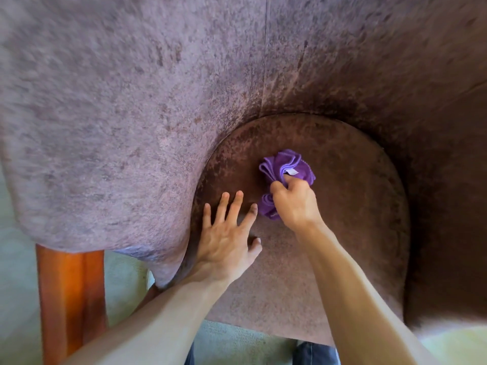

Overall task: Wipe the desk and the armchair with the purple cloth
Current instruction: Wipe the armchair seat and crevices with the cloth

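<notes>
Right hand (293, 204) gripping bunched cloth (287, 169) mid-seat on armchair (342, 246), fingers curled round it, left hand (226, 238) flat near seat's left edge, fingers spread wide

bare hands (226, 243) and forearms (158, 312) show, with blue denim jeans (315, 354) on the legs

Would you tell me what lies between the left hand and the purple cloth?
In the head view, only a narrow strip of bare armchair seat separates the left hand from the purple cloth.
</notes>
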`<state>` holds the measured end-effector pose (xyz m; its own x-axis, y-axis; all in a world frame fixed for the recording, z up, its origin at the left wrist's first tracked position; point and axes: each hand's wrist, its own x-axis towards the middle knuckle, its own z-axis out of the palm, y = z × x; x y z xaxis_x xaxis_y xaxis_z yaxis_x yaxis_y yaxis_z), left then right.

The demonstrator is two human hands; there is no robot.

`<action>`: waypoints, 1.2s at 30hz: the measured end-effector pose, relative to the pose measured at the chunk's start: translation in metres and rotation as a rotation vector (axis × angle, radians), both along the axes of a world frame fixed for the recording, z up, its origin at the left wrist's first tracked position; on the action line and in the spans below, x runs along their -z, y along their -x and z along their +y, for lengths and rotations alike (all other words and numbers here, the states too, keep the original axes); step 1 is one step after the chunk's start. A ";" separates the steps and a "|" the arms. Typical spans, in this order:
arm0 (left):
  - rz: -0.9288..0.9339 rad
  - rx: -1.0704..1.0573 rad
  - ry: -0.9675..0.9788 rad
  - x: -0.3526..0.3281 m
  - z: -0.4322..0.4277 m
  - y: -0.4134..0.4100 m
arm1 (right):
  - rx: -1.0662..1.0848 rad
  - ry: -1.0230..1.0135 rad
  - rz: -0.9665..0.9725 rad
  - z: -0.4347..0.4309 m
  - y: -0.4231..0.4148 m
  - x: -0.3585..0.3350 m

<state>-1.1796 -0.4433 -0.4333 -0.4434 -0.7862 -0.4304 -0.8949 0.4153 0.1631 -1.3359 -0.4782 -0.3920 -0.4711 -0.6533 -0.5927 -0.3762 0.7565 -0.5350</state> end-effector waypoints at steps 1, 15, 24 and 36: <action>0.004 0.002 -0.008 0.000 -0.001 -0.001 | 0.008 0.017 0.020 -0.004 0.000 0.000; 0.053 0.002 -0.026 -0.002 -0.003 -0.006 | -0.265 0.057 0.030 -0.047 -0.045 0.002; 0.064 -0.003 -0.034 0.004 -0.002 -0.008 | -0.437 0.033 0.340 -0.022 -0.012 -0.001; 0.000 0.032 -0.012 0.002 -0.004 -0.004 | -0.384 -0.111 0.451 0.033 0.036 -0.004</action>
<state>-1.1760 -0.4472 -0.4355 -0.4686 -0.7663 -0.4395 -0.8810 0.4421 0.1686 -1.3715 -0.4456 -0.3875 -0.4344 -0.7724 -0.4634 -0.8049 0.5638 -0.1852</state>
